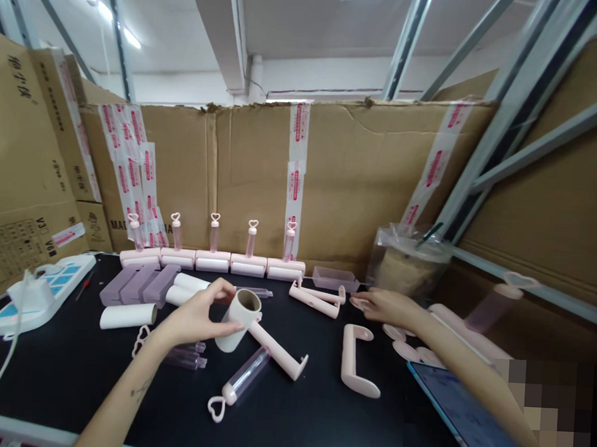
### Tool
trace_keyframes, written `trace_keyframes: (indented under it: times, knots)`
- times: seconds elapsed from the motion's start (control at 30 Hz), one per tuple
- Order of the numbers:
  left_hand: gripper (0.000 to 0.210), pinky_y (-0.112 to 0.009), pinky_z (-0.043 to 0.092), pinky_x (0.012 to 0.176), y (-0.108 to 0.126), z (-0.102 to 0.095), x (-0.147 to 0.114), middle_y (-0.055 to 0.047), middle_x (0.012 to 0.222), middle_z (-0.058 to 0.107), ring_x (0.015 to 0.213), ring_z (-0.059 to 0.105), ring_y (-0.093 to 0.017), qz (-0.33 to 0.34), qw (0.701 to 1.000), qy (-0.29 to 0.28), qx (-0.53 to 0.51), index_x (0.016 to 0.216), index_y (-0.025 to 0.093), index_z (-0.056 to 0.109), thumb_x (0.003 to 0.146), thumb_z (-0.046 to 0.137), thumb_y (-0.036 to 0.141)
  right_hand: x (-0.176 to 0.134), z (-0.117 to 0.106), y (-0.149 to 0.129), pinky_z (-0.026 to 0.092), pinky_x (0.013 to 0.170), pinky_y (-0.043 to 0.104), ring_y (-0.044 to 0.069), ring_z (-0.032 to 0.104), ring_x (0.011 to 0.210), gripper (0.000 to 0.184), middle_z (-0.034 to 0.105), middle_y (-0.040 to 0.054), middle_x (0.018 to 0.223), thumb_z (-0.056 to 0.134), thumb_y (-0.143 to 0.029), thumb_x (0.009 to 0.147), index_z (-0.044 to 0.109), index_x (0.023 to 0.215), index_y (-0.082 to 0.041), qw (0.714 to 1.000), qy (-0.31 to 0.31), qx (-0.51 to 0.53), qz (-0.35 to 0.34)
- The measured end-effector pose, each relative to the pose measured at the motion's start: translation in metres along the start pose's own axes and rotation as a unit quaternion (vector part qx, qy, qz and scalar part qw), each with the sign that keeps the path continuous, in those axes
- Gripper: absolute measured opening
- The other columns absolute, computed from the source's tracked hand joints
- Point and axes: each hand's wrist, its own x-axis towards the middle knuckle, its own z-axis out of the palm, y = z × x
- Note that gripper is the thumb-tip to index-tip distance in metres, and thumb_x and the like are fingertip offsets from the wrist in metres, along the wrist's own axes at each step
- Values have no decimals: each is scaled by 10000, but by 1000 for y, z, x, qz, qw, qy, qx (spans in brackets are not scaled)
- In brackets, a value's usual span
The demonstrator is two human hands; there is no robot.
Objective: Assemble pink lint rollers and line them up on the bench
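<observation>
- Left hand [198, 317] pinches a tilted, white, hollow cylindrical roll [231, 328] near centre frame, thumb and fingers parted around it;
- Right hand [388, 308], right of centre, low-arched; its grip cannot be told;
- Pale-pink oval plastic discs [406, 351] lie near it

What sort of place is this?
Probably a small assembly station in a workshop. Matching pink units stand in a row at the back, loose white rolls and pink frames lie on the black table, and taped cardboard walls it in.
</observation>
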Motion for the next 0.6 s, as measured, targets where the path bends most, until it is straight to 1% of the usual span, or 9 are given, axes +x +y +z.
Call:
trace_keyframes:
  times: [0.1,0.17,0.2,0.27,0.33,0.37,0.4,0.47,0.6]
  knots:
    - [372,-306,433,868,-6,22,5,-48,1009,601,964,579,-179,15,994,53,-95,979,199,416,710,653,294,-2,-16,-28,478,665,311,218,645,727,263,677,82,821,556,-311,730,675,936,-198,999,20,34,-13]
    - [374,-302,456,820,-12,36,8,-53,990,610,914,598,-176,5,990,64,-129,985,194,414,716,653,299,-8,-22,-62,490,742,293,198,638,848,308,667,79,951,452,-372,819,602,1026,-199,993,47,103,-18]
    - [383,-298,466,787,-15,42,8,-54,976,616,883,606,-175,-3,989,62,-135,988,190,420,712,659,306,-12,-22,-83,500,742,302,205,638,850,298,664,84,946,476,-402,812,584,991,-189,972,79,219,-3]
    - [406,-293,476,742,-17,52,8,-55,951,628,843,615,-177,-15,989,53,-134,992,184,439,695,680,320,-21,-16,-127,519,721,318,212,639,833,287,656,71,904,563,-446,759,552,893,-192,909,96,406,1]
    - [412,-299,476,757,-17,58,7,-60,959,635,866,616,-185,-12,991,49,-123,987,180,462,681,695,327,-32,-4,-166,524,741,321,205,638,847,269,649,51,885,622,-419,726,540,855,-198,857,85,509,-23]
    - [414,-306,471,784,-17,60,7,-63,974,638,892,614,-190,-5,992,51,-117,992,181,469,681,698,329,-37,3,-181,519,774,323,205,630,896,250,646,51,918,622,-394,741,546,883,-203,838,71,539,-39]
    - [427,-313,465,812,-16,61,6,-64,989,641,915,611,-193,1,992,54,-112,1013,183,470,682,699,329,-43,9,-192,514,801,327,202,624,924,247,645,54,956,620,-376,756,555,926,-209,827,62,556,-53]
    - [482,-319,461,831,-14,63,5,-67,1007,647,936,610,-197,4,993,57,-105,1074,190,458,684,702,333,-52,19,-204,496,856,341,202,604,990,255,637,66,1048,594,-348,796,584,1017,-221,829,41,553,-74]
    - [535,-304,483,759,-12,64,2,-73,1021,652,937,612,-208,-10,994,49,-99,1137,203,456,686,700,351,-64,25,-202,456,932,378,215,569,1074,251,637,60,1116,554,-327,841,637,1065,-251,856,32,508,-92]
